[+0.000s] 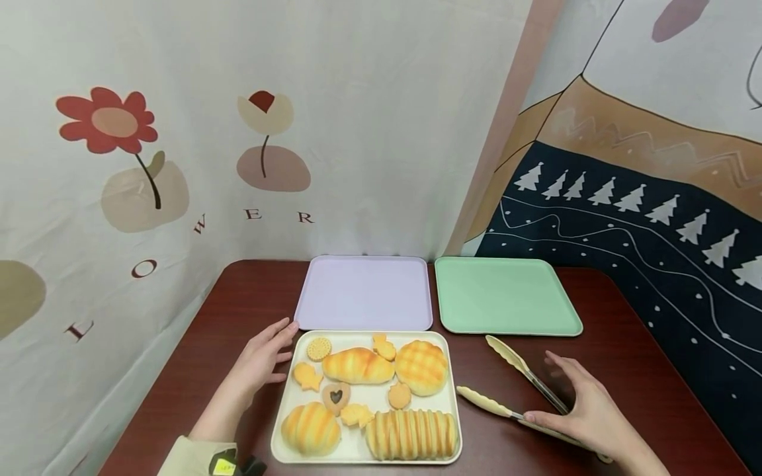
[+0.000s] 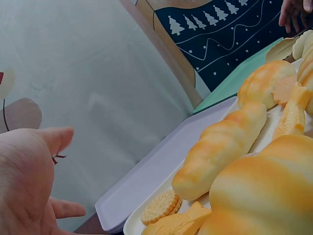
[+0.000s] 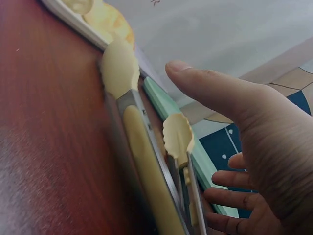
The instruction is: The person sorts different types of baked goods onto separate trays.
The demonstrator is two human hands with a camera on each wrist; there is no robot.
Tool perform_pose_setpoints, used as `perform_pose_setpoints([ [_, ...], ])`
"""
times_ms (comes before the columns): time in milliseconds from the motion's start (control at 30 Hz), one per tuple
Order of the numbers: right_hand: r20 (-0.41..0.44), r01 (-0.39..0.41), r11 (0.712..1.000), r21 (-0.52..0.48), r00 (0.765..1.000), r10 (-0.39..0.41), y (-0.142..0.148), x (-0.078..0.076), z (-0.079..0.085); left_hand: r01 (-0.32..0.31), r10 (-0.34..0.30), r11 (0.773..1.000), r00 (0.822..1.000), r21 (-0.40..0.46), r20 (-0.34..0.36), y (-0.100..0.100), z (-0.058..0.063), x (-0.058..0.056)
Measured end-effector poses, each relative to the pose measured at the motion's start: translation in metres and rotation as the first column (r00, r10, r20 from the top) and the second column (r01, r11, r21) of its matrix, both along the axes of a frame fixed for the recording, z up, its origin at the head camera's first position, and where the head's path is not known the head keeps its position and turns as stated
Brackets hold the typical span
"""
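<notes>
My left hand [image 1: 265, 354] is beside the upper left corner of a white tray [image 1: 363, 456], fingers spread and holding nothing. On that tray lie large bread pieces, among them a long roll [image 1: 358, 365], a round bun [image 1: 421, 367], a ridged loaf [image 1: 412, 434] and a striped bun [image 1: 311, 428]. Small biscuits lie between them, such as a heart biscuit [image 1: 336, 397] and a round cracker [image 2: 160, 206]. To the right, a pair of tongs [image 3: 146, 161] with cream tips lies spread on the table. Over its handles is my right hand [image 1: 586, 413], thumb and fingers apart astride the tongs.
Behind the white tray, a lilac tray [image 1: 364, 294] stands on the dark red table [image 1: 250, 291]. A green tray [image 1: 506, 295] is to its right, beyond the tongs. A printed curtain [image 1: 381, 132] hangs right behind the table's far edge.
</notes>
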State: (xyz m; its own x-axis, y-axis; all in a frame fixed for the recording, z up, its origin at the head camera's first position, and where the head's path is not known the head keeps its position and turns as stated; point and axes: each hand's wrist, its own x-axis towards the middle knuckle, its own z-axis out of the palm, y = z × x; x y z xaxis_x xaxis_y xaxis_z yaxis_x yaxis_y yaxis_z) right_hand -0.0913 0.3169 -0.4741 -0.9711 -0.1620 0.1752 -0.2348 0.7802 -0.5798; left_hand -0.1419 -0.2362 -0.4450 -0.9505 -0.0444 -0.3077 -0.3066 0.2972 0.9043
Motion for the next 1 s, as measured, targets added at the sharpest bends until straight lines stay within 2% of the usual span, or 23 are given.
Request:
perform_pose_setpoints([
  [167, 0.053, 0.007, 1.0, 0.011, 0.999, -0.007, 0.002, 0.003, -0.004, -0.021, 0.022, 1.0, 1.0, -0.008, 0.014, 0.003, -0.003, 0.0],
  [333, 0.063, 0.0, 1.0, 0.023, 0.998, -0.002, 0.003, 0.004, -0.009, -0.025, 0.025, 0.998, 1.0, -0.056, 0.005, 0.005, -0.008, -0.001],
  [667, -0.082, -0.009, 0.999, 0.042, 0.997, 0.013, 0.005, 0.009, -0.025, 0.033, -0.041, 0.986, 0.998, -0.162, -0.047, 0.002, -0.018, -0.002],
  [1000, -0.115, -0.009, 0.999, 0.042, 0.993, 0.014, 0.003, 0.01, -0.032, 0.031, -0.053, 0.968, 0.995, -0.25, -0.081, 0.001, -0.027, -0.006],
])
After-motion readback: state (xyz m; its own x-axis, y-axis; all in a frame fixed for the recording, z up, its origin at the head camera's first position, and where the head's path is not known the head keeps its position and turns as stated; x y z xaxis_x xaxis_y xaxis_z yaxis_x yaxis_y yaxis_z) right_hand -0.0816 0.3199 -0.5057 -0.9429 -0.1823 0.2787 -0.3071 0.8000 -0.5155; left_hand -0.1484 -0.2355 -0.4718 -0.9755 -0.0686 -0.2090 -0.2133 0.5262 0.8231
